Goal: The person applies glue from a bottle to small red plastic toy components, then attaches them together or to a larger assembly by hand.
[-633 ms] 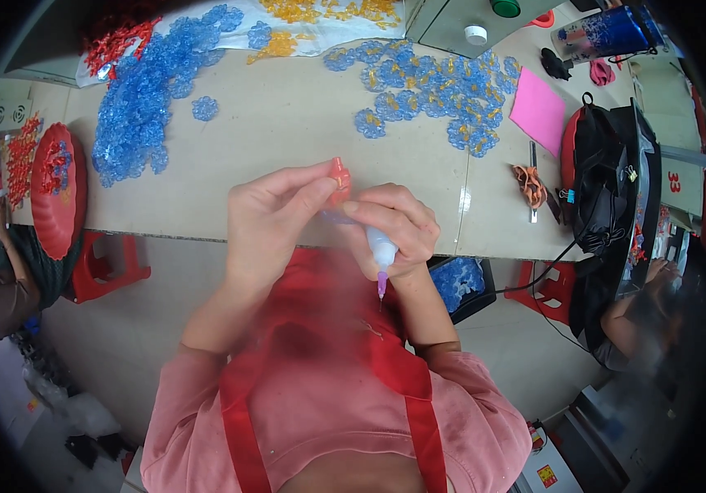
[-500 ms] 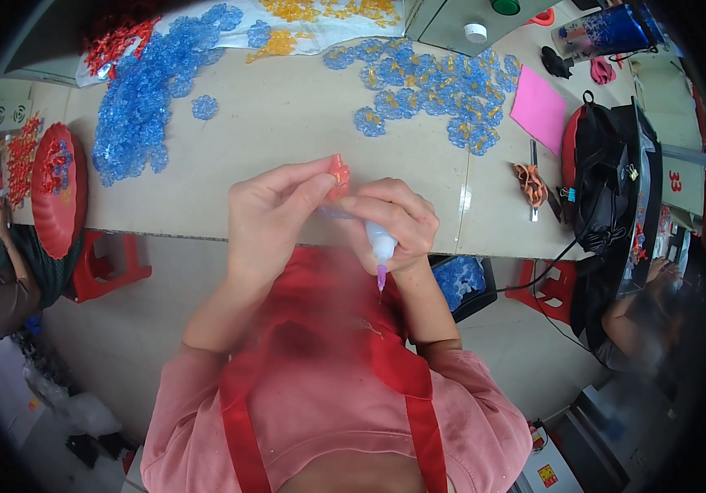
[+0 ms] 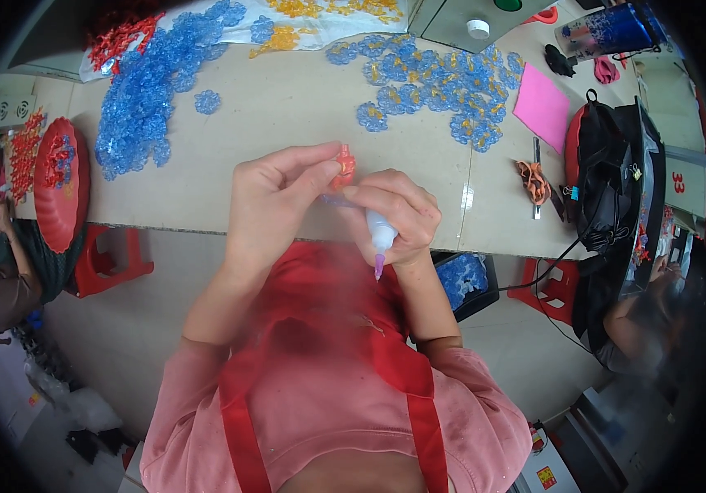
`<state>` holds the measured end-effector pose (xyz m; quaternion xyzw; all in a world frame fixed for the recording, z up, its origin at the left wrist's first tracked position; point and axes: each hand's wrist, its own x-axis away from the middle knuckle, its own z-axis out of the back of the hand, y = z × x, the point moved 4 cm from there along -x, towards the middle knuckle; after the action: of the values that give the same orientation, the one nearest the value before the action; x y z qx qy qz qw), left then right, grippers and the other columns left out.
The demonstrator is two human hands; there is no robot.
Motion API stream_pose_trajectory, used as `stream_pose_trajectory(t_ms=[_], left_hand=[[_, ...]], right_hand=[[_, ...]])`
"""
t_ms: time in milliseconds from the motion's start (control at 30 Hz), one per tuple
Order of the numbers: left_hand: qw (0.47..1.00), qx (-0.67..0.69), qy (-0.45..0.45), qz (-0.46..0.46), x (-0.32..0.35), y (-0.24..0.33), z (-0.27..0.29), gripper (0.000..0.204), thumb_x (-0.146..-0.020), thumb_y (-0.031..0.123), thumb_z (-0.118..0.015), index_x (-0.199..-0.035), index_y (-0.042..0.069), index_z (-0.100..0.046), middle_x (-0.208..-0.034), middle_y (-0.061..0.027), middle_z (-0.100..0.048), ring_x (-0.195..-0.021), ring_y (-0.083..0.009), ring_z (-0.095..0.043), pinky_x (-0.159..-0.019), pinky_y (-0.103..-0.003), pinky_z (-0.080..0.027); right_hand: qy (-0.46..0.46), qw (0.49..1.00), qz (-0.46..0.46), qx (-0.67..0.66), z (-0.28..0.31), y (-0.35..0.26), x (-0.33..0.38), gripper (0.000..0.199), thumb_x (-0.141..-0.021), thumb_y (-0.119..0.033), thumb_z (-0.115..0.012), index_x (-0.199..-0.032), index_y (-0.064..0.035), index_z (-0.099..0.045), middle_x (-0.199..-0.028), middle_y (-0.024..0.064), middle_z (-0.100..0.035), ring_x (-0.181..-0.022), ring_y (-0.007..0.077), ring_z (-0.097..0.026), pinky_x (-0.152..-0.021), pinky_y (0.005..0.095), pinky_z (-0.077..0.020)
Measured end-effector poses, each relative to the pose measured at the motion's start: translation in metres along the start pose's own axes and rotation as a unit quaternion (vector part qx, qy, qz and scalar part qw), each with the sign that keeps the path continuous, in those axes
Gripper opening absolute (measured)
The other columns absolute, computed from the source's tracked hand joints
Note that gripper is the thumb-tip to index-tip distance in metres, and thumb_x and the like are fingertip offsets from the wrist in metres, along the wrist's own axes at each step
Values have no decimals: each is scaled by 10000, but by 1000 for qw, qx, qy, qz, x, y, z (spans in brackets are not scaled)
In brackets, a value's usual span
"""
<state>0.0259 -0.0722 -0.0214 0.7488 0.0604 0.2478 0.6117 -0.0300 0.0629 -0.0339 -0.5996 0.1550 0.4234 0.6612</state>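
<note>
The left hand (image 3: 275, 197) is closed in a pinch, thumb against fingers, on a red piece (image 3: 345, 168), which is raised in front of the chest near the front edge of the bench (image 3: 287, 99). The right hand (image 3: 402, 215), just beside it, is curled around a pale bottle (image 3: 381, 230), whose purple nozzle (image 3: 379, 264) points down toward the red apron (image 3: 332, 287). A bluish translucent piece (image 3: 335, 200) lies between the two hands, below the red piece; which hand supports it cannot be told. On the bench, a blue heap (image 3: 135, 115) occupies the left, with a single blue disc (image 3: 207, 101) just beside it. Blue discs bearing yellow parts (image 3: 443, 86) spread at the far right, near a pink sheet (image 3: 542, 107). A red tray (image 3: 61, 226) stands at far left.
</note>
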Motion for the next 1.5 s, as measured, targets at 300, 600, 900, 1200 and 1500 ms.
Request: stream_pose_trajectory(t_ms=[300,600,900,1200,1500], left_hand=[[994,-84,43,-55,10,11,-9,199,-863,37,-587,-1029,-58,-645,-900,-98,-684,-825,-106,-631,-733,-220,-499],[997,-25,66,-36,7,2,-3,184,-853,12,-594,-1013,-64,-643,-892,-104,-681,-801,-115,-637,-720,-223,-506],[998,-18,54,-26,4,2,-4,169,-843,-1,-598,-987,-79,-638,-874,-115,-681,-795,-119,-641,-713,-226,-514],[974,-159,105,-118,15,3,-10,166,-834,34,-615,-976,-39,-660,-831,-115,-694,-736,-127,-663,-684,-232,-512],[965,-178,59,-185,32,6,3,275,-783,-18,-652,-1055,-50,-623,-1004,-155,-665,-930,-182,-640,-907,-331,-442]], right_hand=[[16,1000,-7,15,0,0,1,284,-539,43,-700,-805,-46,-656,-733,91,-604,-553,200,-585,-470,278,-467],[14,999,17,23,-2,-2,0,318,-508,45,-689,-813,-40,-658,-721,82,-596,-545,196,-581,-454,273,-458],[17,999,33,10,-3,0,1,315,-495,52,-677,-798,-26,-640,-705,85,-593,-547,201,-584,-448,273,-457],[18,1000,20,1,-3,-2,-1,309,-502,59,-678,-797,-27,-638,-709,85,-596,-543,192,-584,-446,272,-458],[-20,999,-34,-14,-5,-7,-1,317,-551,38,-692,-856,-47,-669,-781,87,-601,-585,161,-586,-478,245,-451]])
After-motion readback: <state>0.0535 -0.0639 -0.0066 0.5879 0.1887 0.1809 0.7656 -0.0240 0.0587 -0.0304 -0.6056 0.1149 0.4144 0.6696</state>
